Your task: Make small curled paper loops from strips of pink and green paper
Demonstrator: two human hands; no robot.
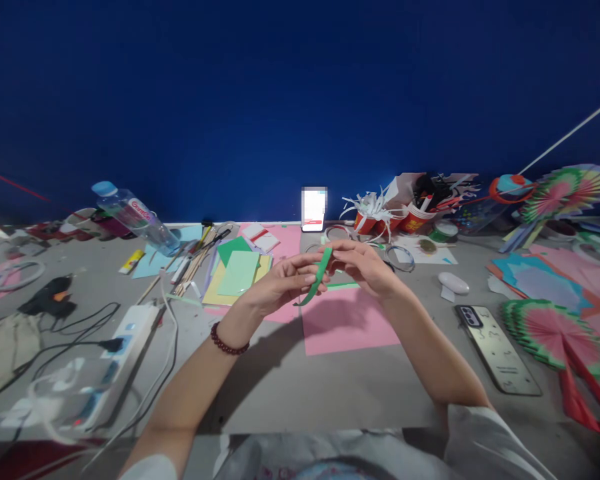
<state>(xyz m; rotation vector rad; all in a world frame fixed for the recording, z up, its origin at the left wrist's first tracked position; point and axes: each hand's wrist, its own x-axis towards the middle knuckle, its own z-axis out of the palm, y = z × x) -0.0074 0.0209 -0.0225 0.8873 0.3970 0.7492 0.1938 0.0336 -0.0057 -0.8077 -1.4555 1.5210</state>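
Observation:
A narrow green paper strip (319, 277), slightly curved, is held up between my two hands above the table. My left hand (291, 281) pinches it near its middle, the lower end curling down past the fingers. The fingers of my right hand (360, 262) are closed at the strip's upper end; exactly where they grip is partly hidden. Below lies a sheet of pink paper (350, 330), with my hands' shadow falling across it. Another light green strip (344, 287) rests on the pink sheet, partly behind my right hand.
A lit phone (313, 210) stands against the blue wall. Green and yellow papers (237, 273), sticks and a tilted bottle (140, 217) lie left, beyond a power strip (123, 363). On the right are red cups (416, 219), another phone (499, 349) and folded paper fans (555, 333).

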